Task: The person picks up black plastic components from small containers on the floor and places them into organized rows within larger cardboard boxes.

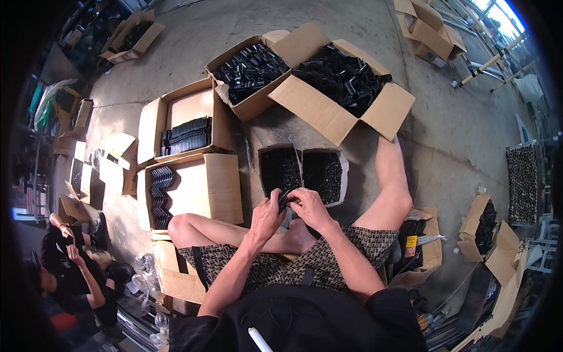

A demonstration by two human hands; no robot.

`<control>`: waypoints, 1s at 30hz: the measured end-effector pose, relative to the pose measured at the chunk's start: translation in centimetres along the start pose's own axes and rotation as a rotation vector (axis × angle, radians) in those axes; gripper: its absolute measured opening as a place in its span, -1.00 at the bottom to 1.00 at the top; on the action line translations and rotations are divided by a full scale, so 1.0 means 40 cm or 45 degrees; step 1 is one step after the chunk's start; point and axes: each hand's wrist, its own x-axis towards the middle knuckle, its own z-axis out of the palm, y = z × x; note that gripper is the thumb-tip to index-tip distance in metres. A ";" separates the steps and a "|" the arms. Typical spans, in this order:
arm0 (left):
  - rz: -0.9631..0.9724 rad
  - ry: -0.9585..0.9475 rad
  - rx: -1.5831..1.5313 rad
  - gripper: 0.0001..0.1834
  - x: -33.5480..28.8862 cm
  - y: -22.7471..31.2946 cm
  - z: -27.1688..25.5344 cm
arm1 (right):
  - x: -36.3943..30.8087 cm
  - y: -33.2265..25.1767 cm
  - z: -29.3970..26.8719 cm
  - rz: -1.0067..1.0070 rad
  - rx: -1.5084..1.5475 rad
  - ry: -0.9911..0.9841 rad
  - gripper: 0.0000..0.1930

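My left hand [267, 216] is closed round a small black part [283, 202], its exact kind too small to make out. Beside it, my right hand [309, 210] pinches at the same part with its fingertips. Both hands are held over my crossed leg, at the near edge of two small open boxes of tiny black pieces, the left box [280, 167] and the right box [322, 176]. Beyond them stand two large cartons of loose glossy black parts, one on the left [249, 69] and one with spread flaps [314, 108].
On my left, two cartons hold neat rows of black parts, a far one [187, 132] and a near one [193, 188]. Another person [76, 264] sits at the far left. By my right knee is an open carton [431, 252]; a smaller box [478, 229] lies farther right.
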 end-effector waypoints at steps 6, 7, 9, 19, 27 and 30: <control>0.026 0.002 -0.062 -0.39 0.005 0.017 0.000 | 0.012 -0.018 0.020 -0.017 -0.215 -0.108 -0.84; 0.015 0.003 -0.080 -0.39 0.006 0.020 0.000 | 0.009 -0.017 0.019 -0.086 -0.250 -0.049 -0.82; -0.066 0.006 -0.208 -0.38 0.005 0.017 -0.008 | 0.010 -0.027 0.013 -0.234 -0.319 0.064 -0.77; -0.240 -0.075 -0.653 -0.52 0.039 0.104 -0.140 | -0.039 0.058 0.005 0.526 1.524 -0.195 -0.66; -0.135 0.143 -0.539 -0.65 0.037 0.089 -0.169 | -0.036 0.055 0.022 0.602 1.770 -0.114 -0.69; -0.040 0.254 -0.527 -0.67 0.029 0.069 -0.153 | -0.032 0.046 0.020 0.602 1.794 -0.120 -0.69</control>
